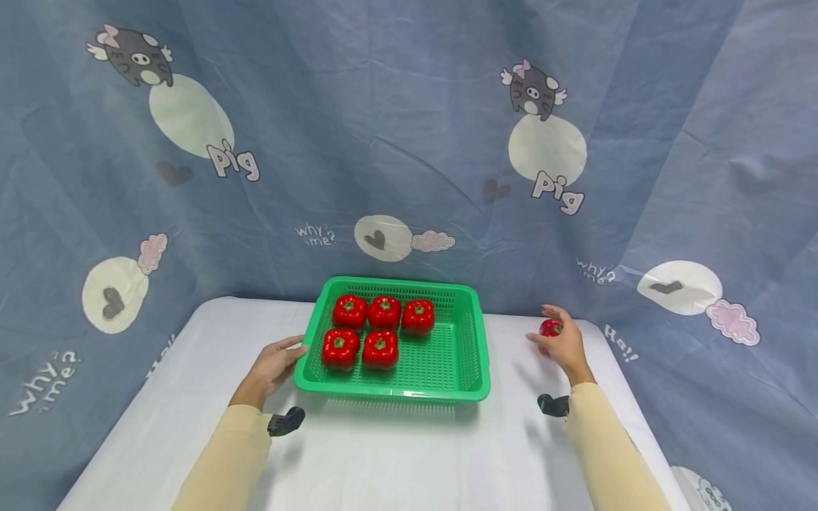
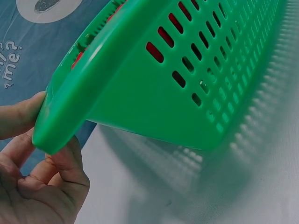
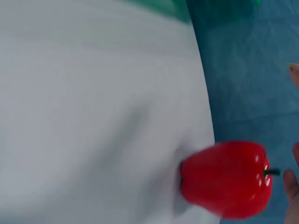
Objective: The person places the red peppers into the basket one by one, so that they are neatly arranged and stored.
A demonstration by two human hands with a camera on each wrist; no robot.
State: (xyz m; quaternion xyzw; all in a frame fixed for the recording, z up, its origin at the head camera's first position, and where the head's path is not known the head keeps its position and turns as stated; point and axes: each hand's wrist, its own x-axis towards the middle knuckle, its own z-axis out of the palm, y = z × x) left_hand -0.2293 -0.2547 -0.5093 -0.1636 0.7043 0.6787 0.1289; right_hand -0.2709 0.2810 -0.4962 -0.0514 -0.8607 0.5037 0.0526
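Note:
My left hand (image 1: pixel 275 365) holds the left end of a green plastic basket (image 1: pixel 409 393). In the left wrist view its thumb and fingers (image 2: pixel 67 163) pinch the basket's rim (image 2: pixel 70 107). Several red bell peppers (image 1: pixel 380 350) sit inside, grouped toward the left and back. Out to the right, my right hand (image 1: pixel 565 349) hovers over a single red bell pepper (image 1: pixel 549 328), thumb and fingers spread apart. The right wrist view has this pepper (image 3: pixel 224 179) upright on its base, with a gap between its green stem and the fingertips.
A white table (image 1: pixel 409 454) lies under everything. Behind it and along its sides hangs a blue patterned cloth (image 1: pixel 409 142). The lone pepper stands near the table's back right corner. Small black devices (image 1: pixel 286 421) are strapped at both wrists.

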